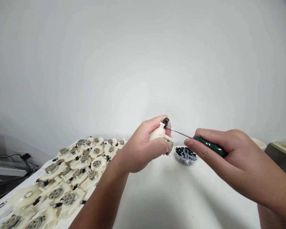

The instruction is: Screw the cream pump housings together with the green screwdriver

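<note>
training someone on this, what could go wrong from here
The screwdriver might slip off the small black part and jab the left hand, which grips the cream housing close to the tip.

The right hand could also bump the clear bowl nearby, perhaps spilling its small pieces.
</note>
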